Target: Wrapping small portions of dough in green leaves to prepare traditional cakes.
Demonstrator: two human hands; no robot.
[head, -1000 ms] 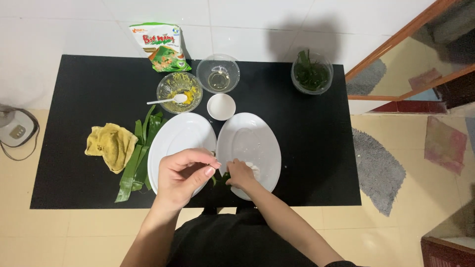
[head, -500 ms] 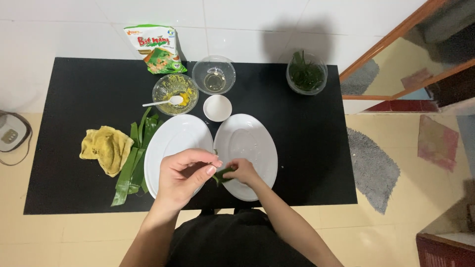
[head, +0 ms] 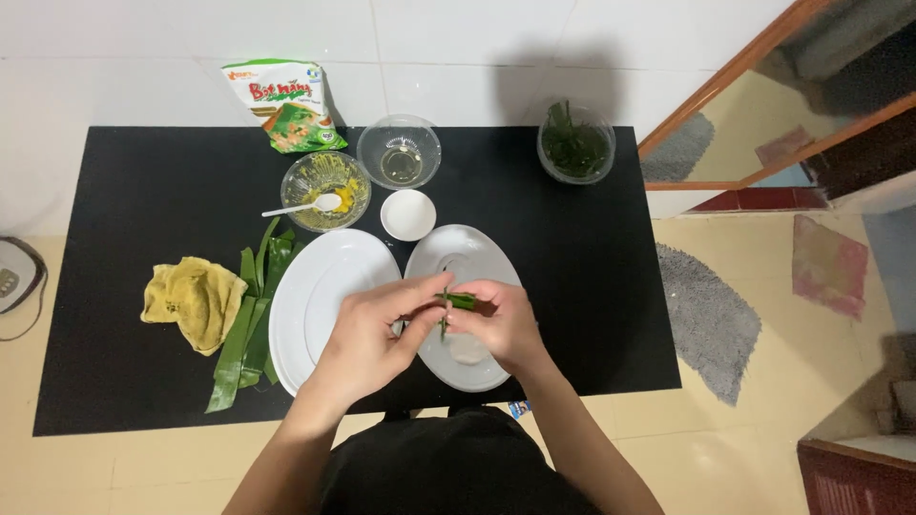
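Note:
Both of my hands meet over the right white oval plate (head: pixel 458 250) and pinch a narrow green leaf strip (head: pixel 459 301) between their fingertips. My left hand (head: pixel 367 334) comes in from the left, over the edge of the left white oval plate (head: pixel 320 286). My right hand (head: pixel 501 324) holds the leaf's other end. A small pale lump (head: pixel 467 351) lies on the right plate just below my right hand. Whether the leaf wraps anything is hidden by my fingers.
On the black table (head: pixel 143 191): long green leaves (head: pixel 250 315), a yellow cloth (head: pixel 191 300), a glass bowl of yellow filling with a white spoon (head: pixel 324 181), a glass bowl of clear liquid (head: pixel 399 151), a small white bowl (head: pixel 408 214), a printed bag (head: pixel 283 103), a glass bowl of greens (head: pixel 574 145).
My hands have stayed together over the right plate, still working the leaf strip; the leaf now stands more upright between the fingertips. The camera view has shifted slightly.

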